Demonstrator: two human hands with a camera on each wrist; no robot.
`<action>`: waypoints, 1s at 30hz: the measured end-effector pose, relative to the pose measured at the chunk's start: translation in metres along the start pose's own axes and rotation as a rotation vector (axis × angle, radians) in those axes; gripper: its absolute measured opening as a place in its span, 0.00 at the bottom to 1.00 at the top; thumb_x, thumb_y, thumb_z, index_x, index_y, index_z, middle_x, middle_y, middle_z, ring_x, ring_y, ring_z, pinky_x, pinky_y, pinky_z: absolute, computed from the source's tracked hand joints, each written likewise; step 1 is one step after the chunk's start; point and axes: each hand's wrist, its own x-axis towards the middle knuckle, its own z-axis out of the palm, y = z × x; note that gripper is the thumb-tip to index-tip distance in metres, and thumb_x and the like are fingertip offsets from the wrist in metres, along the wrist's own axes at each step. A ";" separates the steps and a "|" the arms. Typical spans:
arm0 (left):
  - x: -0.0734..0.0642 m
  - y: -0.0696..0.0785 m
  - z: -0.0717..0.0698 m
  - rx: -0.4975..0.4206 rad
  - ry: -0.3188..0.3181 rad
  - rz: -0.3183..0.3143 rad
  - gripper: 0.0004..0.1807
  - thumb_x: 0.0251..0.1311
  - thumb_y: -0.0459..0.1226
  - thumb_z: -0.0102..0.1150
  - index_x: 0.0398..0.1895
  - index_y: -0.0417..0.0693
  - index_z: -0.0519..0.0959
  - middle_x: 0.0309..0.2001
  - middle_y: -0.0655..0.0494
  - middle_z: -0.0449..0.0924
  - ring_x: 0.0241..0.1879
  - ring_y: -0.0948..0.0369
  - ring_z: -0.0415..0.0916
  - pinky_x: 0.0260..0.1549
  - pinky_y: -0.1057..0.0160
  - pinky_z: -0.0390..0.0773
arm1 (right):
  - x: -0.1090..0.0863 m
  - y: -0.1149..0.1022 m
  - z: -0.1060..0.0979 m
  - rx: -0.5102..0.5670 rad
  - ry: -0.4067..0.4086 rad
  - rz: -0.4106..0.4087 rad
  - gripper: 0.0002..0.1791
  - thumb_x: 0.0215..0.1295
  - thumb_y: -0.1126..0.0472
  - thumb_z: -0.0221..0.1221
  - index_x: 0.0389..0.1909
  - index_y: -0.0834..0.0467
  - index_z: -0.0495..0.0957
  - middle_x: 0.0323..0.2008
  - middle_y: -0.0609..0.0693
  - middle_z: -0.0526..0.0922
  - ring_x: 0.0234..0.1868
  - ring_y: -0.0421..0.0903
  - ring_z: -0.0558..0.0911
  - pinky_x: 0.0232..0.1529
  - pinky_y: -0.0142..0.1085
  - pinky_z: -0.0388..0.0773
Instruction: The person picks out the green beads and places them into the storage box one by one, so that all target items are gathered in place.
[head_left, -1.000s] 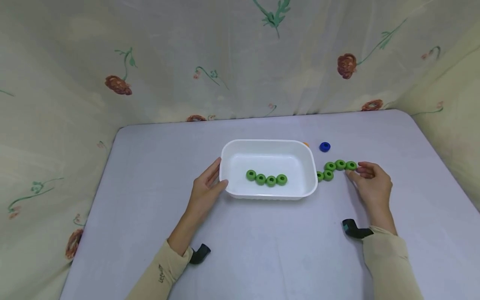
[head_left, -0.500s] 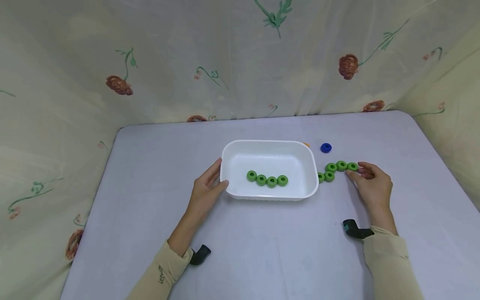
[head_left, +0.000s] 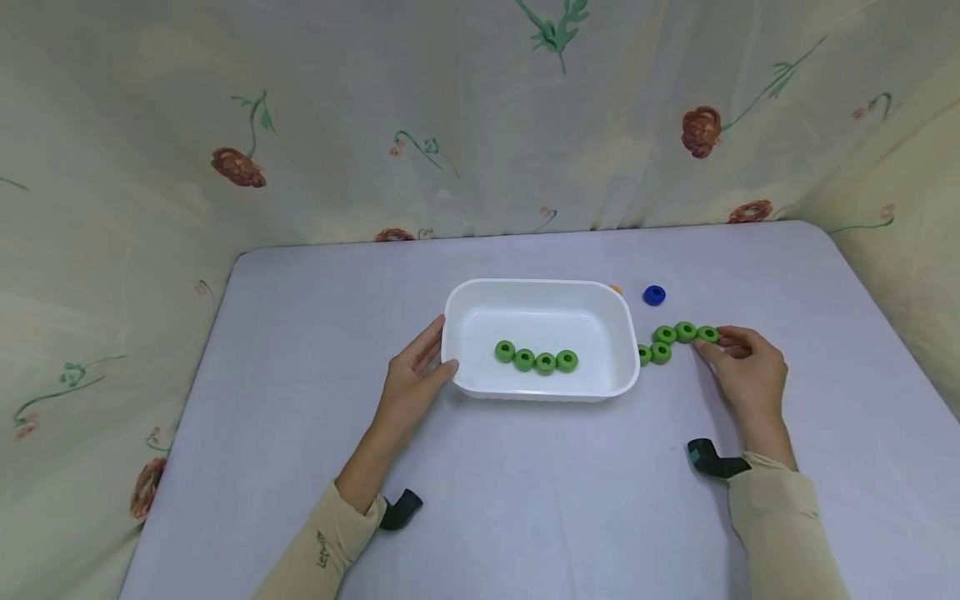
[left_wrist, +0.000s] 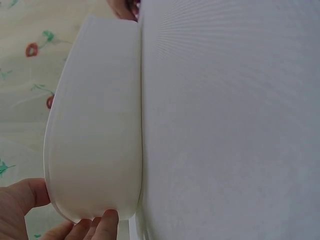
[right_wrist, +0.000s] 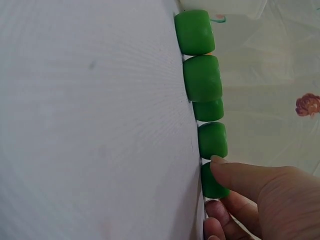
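Note:
A white tray [head_left: 540,383] stands on the table with several green beads [head_left: 545,362] in a row inside. My left hand [head_left: 410,375] grips its left end, thumb near the front corner and fingers along the side; the left wrist view shows the tray's outer wall [left_wrist: 100,115] between them. To the tray's right, more green beads [head_left: 661,353] lie in a bent chain. My right hand [head_left: 746,375] pinches the chain's rightmost green bead [head_left: 707,334] between thumb and fingers. In the right wrist view that bead [right_wrist: 212,182] sits on the table, partly covered by the thumb [right_wrist: 240,175].
A blue bead [head_left: 654,296] lies behind the green chain. An orange piece [head_left: 616,289] shows only partly behind the tray's far right corner. The table [head_left: 510,483] has a pale cloth, and a flowered curtain [head_left: 480,108] hangs behind it.
The whole scene sits very slightly further right in the head view. Both hands keep their places at the tray and at the rightmost green bead.

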 end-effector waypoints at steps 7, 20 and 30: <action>0.000 0.001 -0.001 -0.009 -0.003 -0.004 0.35 0.65 0.32 0.59 0.76 0.55 0.64 0.76 0.60 0.62 0.76 0.63 0.61 0.73 0.63 0.66 | 0.000 0.000 -0.001 0.000 -0.009 0.019 0.28 0.65 0.50 0.65 0.63 0.57 0.77 0.44 0.49 0.78 0.38 0.35 0.69 0.37 0.26 0.67; 0.001 0.000 -0.001 -0.007 -0.002 -0.009 0.35 0.65 0.32 0.59 0.76 0.56 0.64 0.76 0.62 0.62 0.76 0.64 0.61 0.73 0.64 0.65 | 0.001 0.001 -0.001 0.022 -0.003 0.050 0.28 0.65 0.49 0.65 0.63 0.56 0.77 0.41 0.43 0.76 0.37 0.34 0.69 0.37 0.25 0.67; 0.001 0.001 0.000 -0.004 0.002 0.010 0.35 0.65 0.31 0.58 0.76 0.54 0.64 0.76 0.59 0.63 0.76 0.61 0.61 0.73 0.64 0.65 | 0.001 0.002 -0.001 0.050 0.001 0.055 0.28 0.65 0.48 0.65 0.63 0.56 0.78 0.37 0.37 0.73 0.36 0.31 0.69 0.37 0.23 0.67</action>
